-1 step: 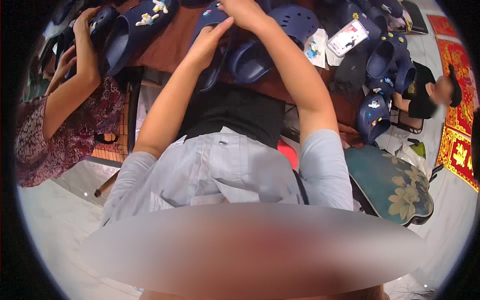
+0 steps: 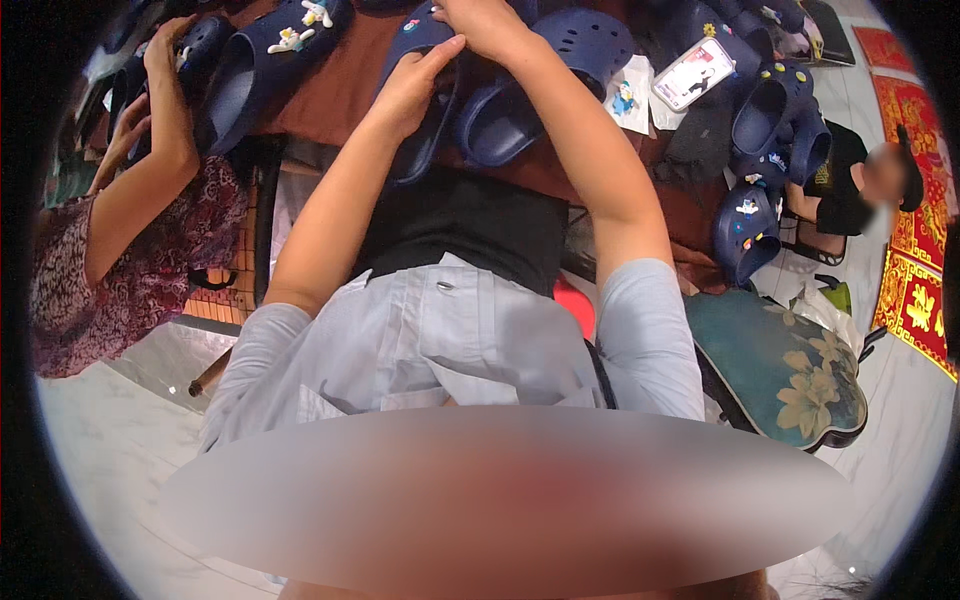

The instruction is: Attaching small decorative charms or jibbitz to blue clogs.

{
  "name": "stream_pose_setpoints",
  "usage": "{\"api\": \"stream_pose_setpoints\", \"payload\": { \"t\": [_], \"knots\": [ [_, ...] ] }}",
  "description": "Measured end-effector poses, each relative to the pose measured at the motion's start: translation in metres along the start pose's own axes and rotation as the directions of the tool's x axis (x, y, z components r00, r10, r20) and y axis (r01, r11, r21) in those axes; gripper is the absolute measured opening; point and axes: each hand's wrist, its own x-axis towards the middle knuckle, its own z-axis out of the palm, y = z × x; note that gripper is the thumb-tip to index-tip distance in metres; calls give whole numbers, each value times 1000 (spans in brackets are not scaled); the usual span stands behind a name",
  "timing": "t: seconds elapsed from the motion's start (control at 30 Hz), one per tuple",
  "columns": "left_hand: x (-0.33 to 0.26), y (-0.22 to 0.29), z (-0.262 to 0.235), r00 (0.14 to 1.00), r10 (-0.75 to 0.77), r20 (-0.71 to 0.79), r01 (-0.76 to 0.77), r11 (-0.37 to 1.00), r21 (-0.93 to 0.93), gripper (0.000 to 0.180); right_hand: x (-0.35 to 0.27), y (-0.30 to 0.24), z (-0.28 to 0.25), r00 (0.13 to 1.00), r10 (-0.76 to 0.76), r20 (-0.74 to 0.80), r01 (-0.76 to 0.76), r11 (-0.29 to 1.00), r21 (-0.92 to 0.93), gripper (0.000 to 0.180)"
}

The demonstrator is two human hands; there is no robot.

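A navy clog [image 2: 420,35] with small charms on its upper lies at the top middle, its heel end toward me. My left hand [image 2: 412,92] is closed on it at the foot opening, thumb stretched up along the upper and fingers mostly hidden. Against the right side of the same clog's upper, my right hand [image 2: 485,28] is closed with its fingertips bunched near a small charm; the top edge cuts the view close there. Another navy clog [image 2: 590,50] lies right beside it, under my right wrist.
A brown-covered table [image 2: 320,110] bears more charm-decorated navy clogs [image 2: 240,85]. At right lie a phone [image 2: 694,75], a small packet of charms [image 2: 628,95] and a clog stack [image 2: 760,120]. A co-worker's arm [image 2: 165,130] reaches in from the left; a teal flowered cushion [image 2: 750,350] sits right.
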Motion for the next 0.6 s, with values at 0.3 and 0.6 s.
{"api": "stream_pose_setpoints", "payload": {
  "t": [0.3, 0.6],
  "knots": [
    [14, -9, 6, 998, 24, -57, -30, 994, -109, 33, -13, 2, -29, 956, 117, -268, -46, 966, 256, 9],
    [15, -12, 1, 991, 46, -124, -61, 991, -122, 31, -36, -10, -31, 984, 95, -154, -70, 984, 163, 16]
  ]
}}
